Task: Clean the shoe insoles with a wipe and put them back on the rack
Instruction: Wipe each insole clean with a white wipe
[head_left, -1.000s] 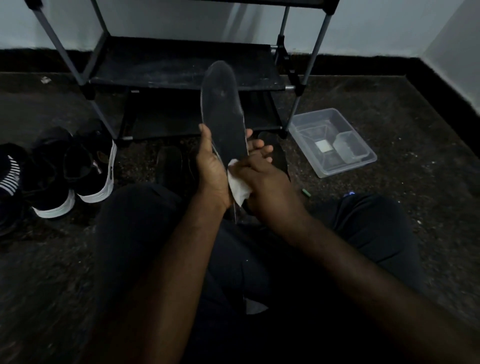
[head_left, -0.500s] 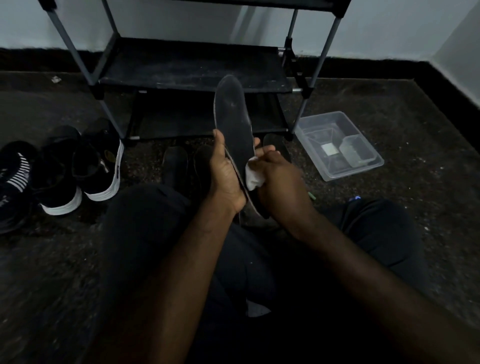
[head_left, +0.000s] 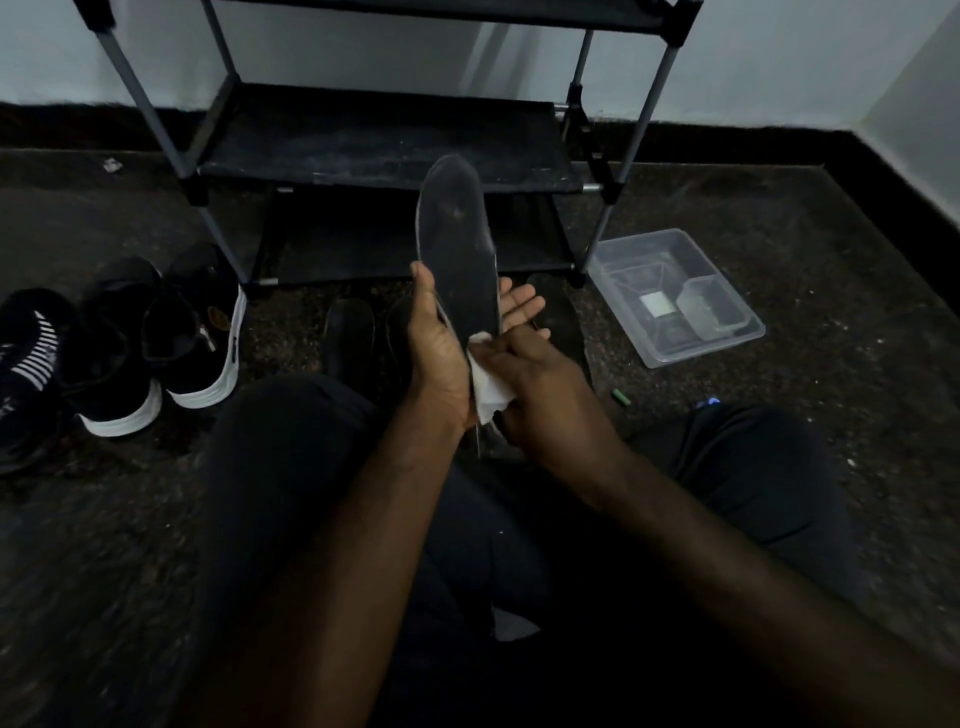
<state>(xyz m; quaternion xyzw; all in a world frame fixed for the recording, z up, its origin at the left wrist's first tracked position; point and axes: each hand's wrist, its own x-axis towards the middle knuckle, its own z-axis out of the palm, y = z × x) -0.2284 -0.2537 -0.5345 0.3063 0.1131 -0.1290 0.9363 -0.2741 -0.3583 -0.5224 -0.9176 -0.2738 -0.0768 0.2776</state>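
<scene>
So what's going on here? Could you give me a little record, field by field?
Left hand: grips the insole, far end raised
Right hand: presses a white wipe on the insole's lower part
Rack: behind the insole, against the wall
Sneakers: on the floor, left of the rack
Clear container: on the floor, right of the rack

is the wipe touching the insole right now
Touching. The head view shows the right hand pressing the white wipe against the lower end of the insole, no gap visible, while the left hand holds it.
</scene>
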